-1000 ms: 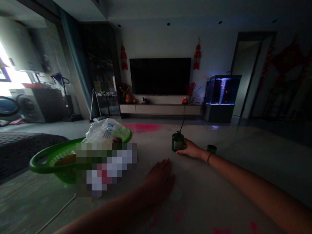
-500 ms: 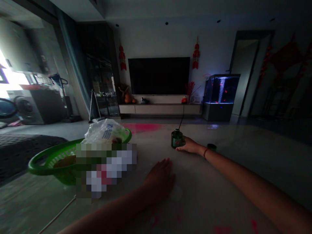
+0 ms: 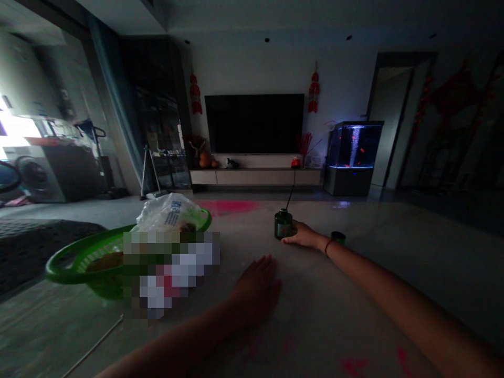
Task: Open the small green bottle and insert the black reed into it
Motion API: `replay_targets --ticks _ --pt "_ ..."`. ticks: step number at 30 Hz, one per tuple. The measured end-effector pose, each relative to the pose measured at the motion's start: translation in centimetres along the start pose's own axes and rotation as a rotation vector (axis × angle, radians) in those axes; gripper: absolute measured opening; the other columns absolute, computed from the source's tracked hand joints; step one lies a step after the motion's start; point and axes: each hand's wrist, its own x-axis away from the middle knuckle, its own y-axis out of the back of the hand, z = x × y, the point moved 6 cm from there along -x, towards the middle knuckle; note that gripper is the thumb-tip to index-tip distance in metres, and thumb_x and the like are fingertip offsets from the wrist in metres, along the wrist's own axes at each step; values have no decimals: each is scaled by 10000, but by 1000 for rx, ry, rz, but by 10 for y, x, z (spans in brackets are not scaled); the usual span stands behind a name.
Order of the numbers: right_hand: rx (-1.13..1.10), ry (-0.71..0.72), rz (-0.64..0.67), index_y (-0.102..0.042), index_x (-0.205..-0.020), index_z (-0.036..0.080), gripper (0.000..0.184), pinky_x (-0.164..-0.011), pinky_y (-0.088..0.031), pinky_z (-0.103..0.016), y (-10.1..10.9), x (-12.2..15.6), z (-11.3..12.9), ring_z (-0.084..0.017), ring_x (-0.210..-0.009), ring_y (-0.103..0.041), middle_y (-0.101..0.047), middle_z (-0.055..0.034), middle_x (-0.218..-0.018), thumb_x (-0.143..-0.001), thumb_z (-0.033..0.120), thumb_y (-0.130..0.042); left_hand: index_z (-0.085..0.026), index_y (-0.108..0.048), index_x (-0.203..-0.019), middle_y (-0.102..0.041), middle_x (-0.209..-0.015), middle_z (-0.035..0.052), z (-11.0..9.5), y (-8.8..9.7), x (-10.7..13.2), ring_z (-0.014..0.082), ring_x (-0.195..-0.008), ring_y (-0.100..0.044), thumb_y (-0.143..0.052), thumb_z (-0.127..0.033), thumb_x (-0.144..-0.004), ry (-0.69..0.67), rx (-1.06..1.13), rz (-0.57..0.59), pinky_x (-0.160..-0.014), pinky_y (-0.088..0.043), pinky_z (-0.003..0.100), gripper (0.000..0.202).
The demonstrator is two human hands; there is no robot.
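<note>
A small dark green bottle [image 3: 282,224] with a thin stick rising from its neck stands far out on the pale table [image 3: 354,315]. My right hand [image 3: 303,235] is stretched out to it, fingers wrapped round its right side. A thin band circles that wrist. My left hand [image 3: 258,286] lies flat, palm down, fingers together, on the table nearer to me, holding nothing. A small dark green cap [image 3: 337,237] sits just right of my right wrist.
A green plastic basket [image 3: 79,257] with a crinkled plastic bag [image 3: 169,212] stands at the left of the table. Beyond the table are a television [image 3: 254,123], a low cabinet [image 3: 255,177] and a lit fish tank [image 3: 352,146]. The room is dim.
My right hand has pushed the green bottle a little farther away across the table. My left hand has stayed flat in place.
</note>
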Motion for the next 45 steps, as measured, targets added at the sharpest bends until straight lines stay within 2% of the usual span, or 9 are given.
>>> replay_targets --ticks 20,22,25,27,30,32,38,42,45 --pt "-37 -39 6 -528 -981 155 439 -828 -443 -356 -1 2 18 -184 -908 -589 -624 -85 -984 -582 227 -698 -89 -286 -1305 -221 -1389 128 1 -1 -2 215 -1274 -182 -234 -359 -858 -11 -32 -7 -1035 -183 367 524" --pt "-15 -54 -77 -511 -1025 156 494 -819 -444 -356 10 -1 22 -193 -944 -571 -603 -106 -1022 -582 260 -702 -83 -283 -1306 -221 -1388 132 1 -2 -1 218 -1274 -183 -229 -358 -861 -14 -35 -1 -1035 -183 372 525" --pt "84 -13 -302 -492 -1081 142 553 -816 -436 -339 34 -6 36 -199 -985 -541 -563 -138 -1073 -596 320 -688 -83 -274 -1311 -215 -1392 127 1 -2 -1 216 -1277 -175 -224 -358 -862 -15 -35 -3 -1037 -174 375 528" --pt "146 81 -382 -525 -1042 133 455 -779 -446 -309 44 -8 52 -176 -907 -567 -596 -113 -981 -646 324 -643 -90 -274 -1311 -210 -1395 120 1 -3 -1 209 -1278 -170 -218 -361 -863 -19 -30 -10 -1040 -167 370 527" --pt "215 206 -406 -592 -913 135 225 -691 -453 -268 50 -8 73 -143 -748 -591 -631 -65 -801 -720 244 -554 -92 -280 -1309 -214 -1394 118 2 -3 -2 207 -1278 -172 -222 -365 -860 -14 -28 -9 -1039 -167 367 528" --pt "239 229 -423 -612 -844 142 156 -659 -448 -257 51 -7 79 -139 -709 -592 -641 -56 -770 -732 199 -520 -89 -279 -1309 -221 -1392 121 2 -4 -2 207 -1277 -176 -220 -373 -859 -13 -28 -7 -1040 -164 364 536" --pt "278 229 -456 -617 -752 162 125 -661 -446 -263 57 -7 77 -141 -699 -593 -651 -42 -757 -738 197 -497 -99 -288 -1306 -240 -1388 111 4 -5 -3 203 -1273 -194 -218 -385 -857 -19 -22 -28 -1038 -169 356 537" --pt "243 210 -482 -593 -859 144 165 -650 -453 -250 59 -9 79 -131 -690 -593 -644 -48 -766 -721 199 -519 -110 -298 -1300 -227 -1393 102 4 -4 -2 202 -1274 -193 -229 -378 -853 -11 -17 -27 -1036 -176 354 526" --pt "220 233 -417 -588 -862 138 178 -654 -455 -241 55 -10 86 -127 -687 -594 -643 -45 -754 -707 214 -545 -105 -288 -1304 -223 -1394 102 2 -3 -2 201 -1276 -186 -230 -374 -850 -3 -13 -10 -1038 -171 351 530"
